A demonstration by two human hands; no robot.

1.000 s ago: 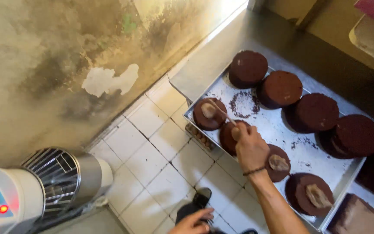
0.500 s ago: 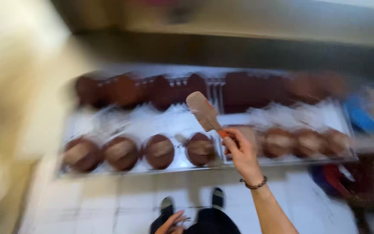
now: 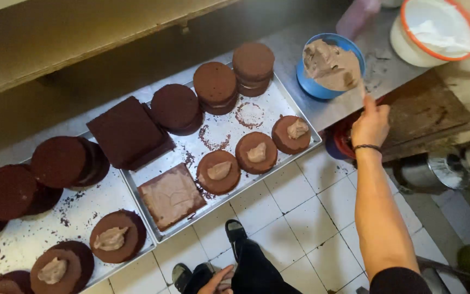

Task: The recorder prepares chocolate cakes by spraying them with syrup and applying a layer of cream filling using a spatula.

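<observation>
The right hand (image 3: 371,125) is closed around the handle of a spatula (image 3: 349,76), whose blade is buried in brown cream inside the blue bowl (image 3: 327,68). The spatula's long axis runs from the hand up and slightly left, blade end pointing into the bowl. Just left of the bowl lies a metal tray (image 3: 300,117) with 3 round chocolate cake layers (image 3: 257,152) along its near edge, each topped with a dab of cream. Right of the bowl stands a white, orange-rimmed bowl (image 3: 436,32). The left hand (image 3: 218,280) rests loosely curled against the person's dark trouser leg, holding nothing.
</observation>
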